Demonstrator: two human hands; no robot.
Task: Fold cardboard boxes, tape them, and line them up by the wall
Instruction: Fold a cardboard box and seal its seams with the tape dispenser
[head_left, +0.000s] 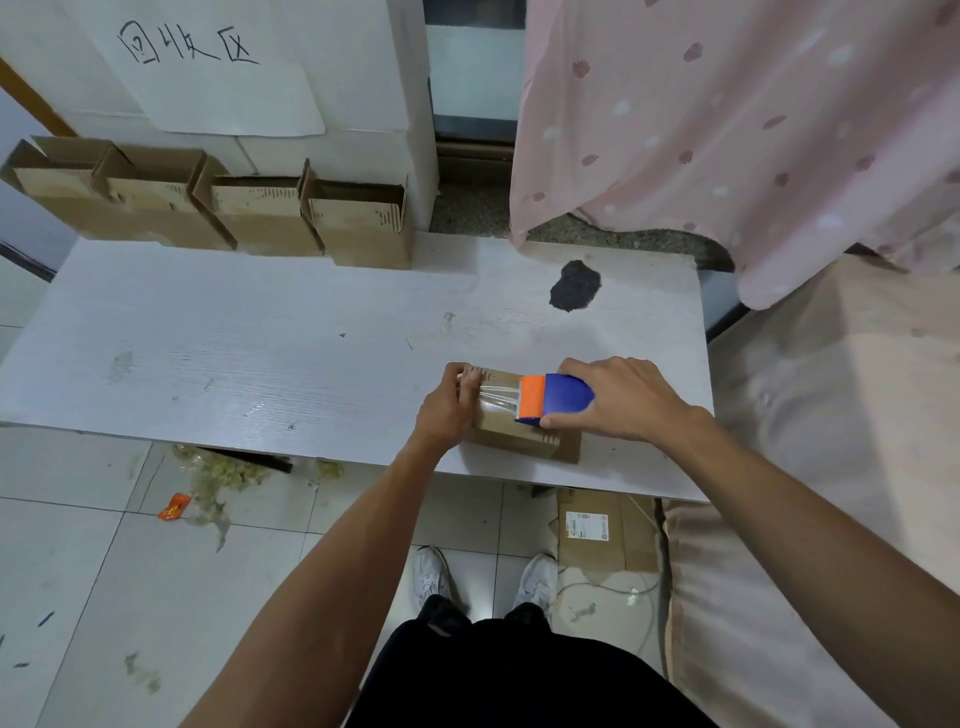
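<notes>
A small brown cardboard box (519, 439) lies near the front edge of the white table (260, 353). My left hand (449, 410) grips the box's left end and presses down the end of a clear tape strip (498, 396). My right hand (618, 400) grips a blue and orange tape dispenser (556, 397) on top of the box, the strip stretched between both hands. Several folded open-topped boxes (358, 228) stand in a row against the wall at the table's back left.
A pink patterned curtain (753, 130) hangs at the right. A dark patch (574, 286) marks the table. On the tiled floor lie scraps, an orange wrapper (174, 506) and flat cardboard with a label (597, 530). A beige cushion (810, 519) flanks the table's right side.
</notes>
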